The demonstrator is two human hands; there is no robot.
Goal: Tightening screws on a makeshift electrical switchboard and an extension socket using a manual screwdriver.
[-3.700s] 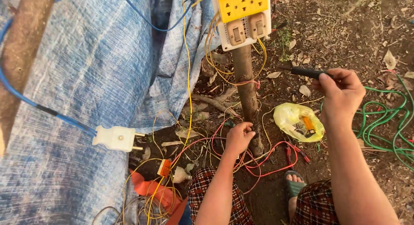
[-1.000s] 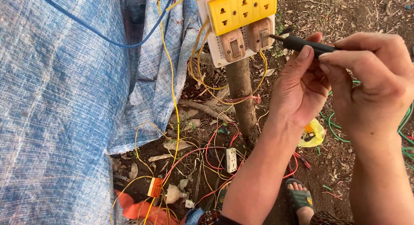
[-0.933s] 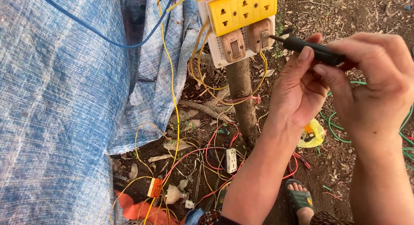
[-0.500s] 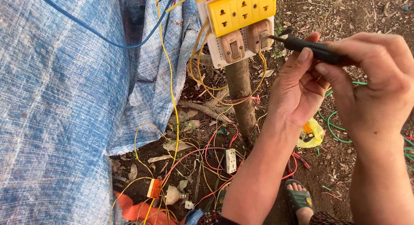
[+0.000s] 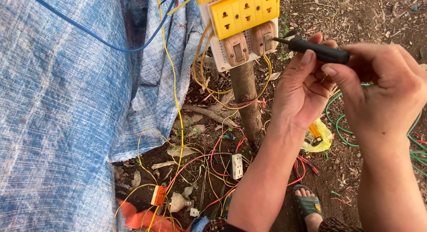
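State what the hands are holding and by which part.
Both hands grip a black screwdriver: the right hand pinches its handle, the left hand steadies the front of it near the shaft.

A blue tarp (image 5: pixel 58 107) covered the left side, with a blue cable (image 5: pixel 95 34) crossing it. A wooden post (image 5: pixel 247 103) stood in bare dirt (image 5: pixel 373 14) littered with dry leaves. Yellow wires (image 5: pixel 171 81) hung down beside the tarp's edge, and red wires (image 5: pixel 209 156) tangled on the ground near a small white socket (image 5: pixel 237 166) and an orange connector (image 5: pixel 159 195). Green wire (image 5: pixel 340 125) coiled at the right, just beside a yellow plastic bag (image 5: pixel 321 136). A foot in a green sandal (image 5: pixel 308 206) rested on the dirt at the bottom.
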